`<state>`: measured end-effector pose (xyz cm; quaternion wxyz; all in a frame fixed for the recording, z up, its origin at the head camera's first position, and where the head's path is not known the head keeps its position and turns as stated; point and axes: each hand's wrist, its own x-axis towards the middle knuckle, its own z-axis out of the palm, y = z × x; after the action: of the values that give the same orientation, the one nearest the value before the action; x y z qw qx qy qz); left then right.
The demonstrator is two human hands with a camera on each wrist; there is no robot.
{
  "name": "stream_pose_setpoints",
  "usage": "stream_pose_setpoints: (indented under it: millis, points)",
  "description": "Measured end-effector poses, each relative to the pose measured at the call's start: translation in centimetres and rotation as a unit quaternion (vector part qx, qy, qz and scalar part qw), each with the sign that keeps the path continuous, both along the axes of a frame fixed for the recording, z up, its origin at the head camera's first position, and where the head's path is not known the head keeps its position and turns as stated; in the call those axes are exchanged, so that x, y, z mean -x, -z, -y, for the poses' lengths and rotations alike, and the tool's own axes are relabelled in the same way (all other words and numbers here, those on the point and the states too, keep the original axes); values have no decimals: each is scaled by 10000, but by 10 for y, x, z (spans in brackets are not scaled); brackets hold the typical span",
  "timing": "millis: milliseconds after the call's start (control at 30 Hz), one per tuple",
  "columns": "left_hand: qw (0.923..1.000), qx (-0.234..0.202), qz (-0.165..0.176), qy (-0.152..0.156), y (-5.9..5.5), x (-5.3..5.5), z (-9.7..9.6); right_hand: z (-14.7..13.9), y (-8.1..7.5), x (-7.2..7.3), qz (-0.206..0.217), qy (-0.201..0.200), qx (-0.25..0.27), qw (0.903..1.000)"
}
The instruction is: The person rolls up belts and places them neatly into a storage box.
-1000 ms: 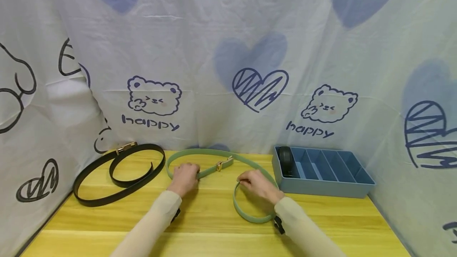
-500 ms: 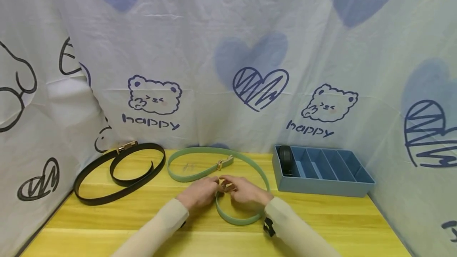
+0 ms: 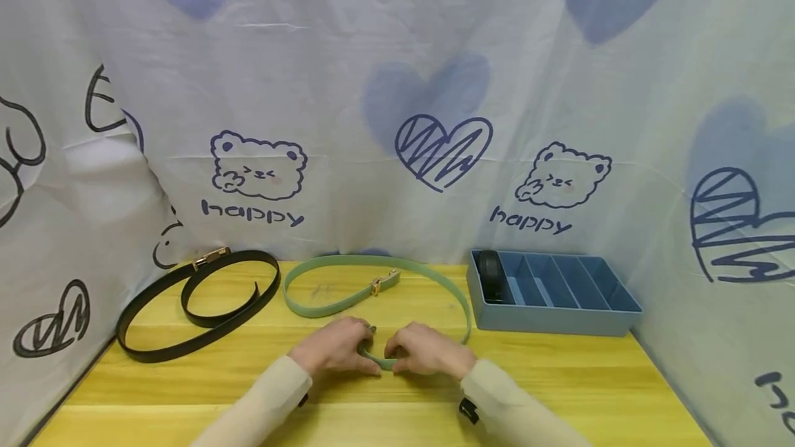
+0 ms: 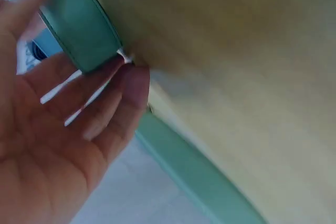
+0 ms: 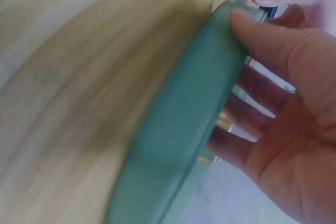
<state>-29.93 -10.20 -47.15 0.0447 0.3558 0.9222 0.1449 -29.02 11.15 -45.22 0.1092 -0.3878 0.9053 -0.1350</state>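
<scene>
A green belt (image 3: pixel 428 269) lies in a wide curve on the wooden table in the head view, its gold buckle (image 3: pixel 376 286) toward the back. Near the table's middle, the person's left hand (image 3: pixel 335 347) holds the belt's free end between thumb and fingers. In the left wrist view the belt's tip (image 4: pixel 86 30) rests against the fingertips. The right hand (image 3: pixel 430 350) pinches the same belt a short way along, the strap (image 5: pixel 178 114) running down from its thumb in the right wrist view. Between the two hands the strap bends in a small curve.
At the left a black belt (image 3: pixel 168 354) with a gold buckle lies loosely coiled. A blue-grey divided box (image 3: pixel 559 321) stands at the back right, a rolled black belt (image 3: pixel 490 274) in its leftmost compartment. Printed white cloth (image 3: pixel 348 192) hangs behind the table (image 3: pixel 373 419).
The left hand has left the belt's buckle part and come right and nearer to the free end. The right hand has moved left and nearer, and the small loop has shrunk. The view shifted slightly.
</scene>
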Motion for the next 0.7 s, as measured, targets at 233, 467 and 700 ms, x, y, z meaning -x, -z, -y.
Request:
stream_pose_setpoints:
  millis: [233, 467, 700]
  points:
    - [9986, -479, 36, 212, 5, -6, -2, 2, 8, 3, -373, 427, 386, 9976]
    - [9995, -308, -102, -47, 0, -1, -6, 4, 9, 5, -580, 236, 430, 9971]
    - [9988, -483, 120, -12, 0, 3, -7, 5, 11, 4, -755, 181, 238, 9967]
